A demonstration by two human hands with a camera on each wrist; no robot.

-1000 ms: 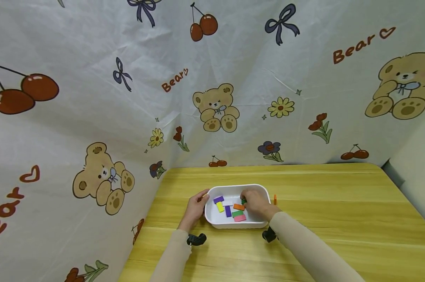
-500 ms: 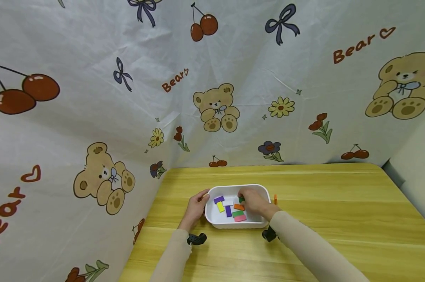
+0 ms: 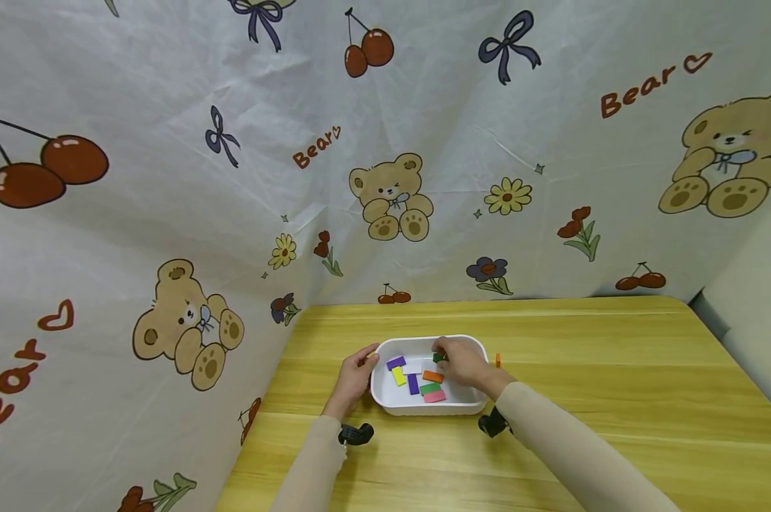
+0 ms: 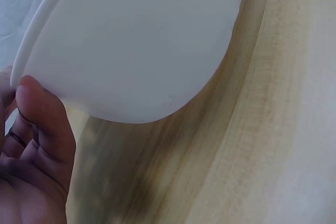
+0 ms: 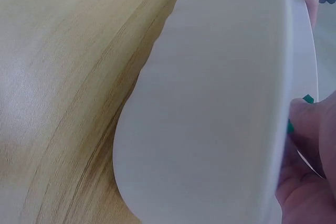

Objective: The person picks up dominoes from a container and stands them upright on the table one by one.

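A: From my seat, how much room do we have around the tub [image 3: 433, 410]?

B: I see a wide stretch of table [image 3: 616, 384] to the tub's right and a narrower one to its left. Behind the tub, a strip of wood runs to the back edge, where the cloth [image 3: 520, 142] rises. An orange block [image 3: 498, 360] sits just outside the tub's right end.

A: And the grips?

B: I have the left hand [image 3: 352, 384] pinching the rim at the tub's left end, thumb on the outer wall. The right hand [image 3: 467, 364] reaches into the tub's right half, thumb and fingers together on a green block [image 3: 437, 358], mostly hidden by them. I can't tell whether that block touches the tub's floor.

A: What else is inside?

B: Towards the tub's left end, a purple block [image 3: 395, 363] and a yellow block [image 3: 399, 376]. About the tub's middle, a white block [image 3: 412, 370], a second purple block [image 3: 413, 385], another orange block [image 3: 433, 377], then a second green block [image 3: 430, 389] beside a pink block [image 3: 434, 397], nearest the tub's front wall.
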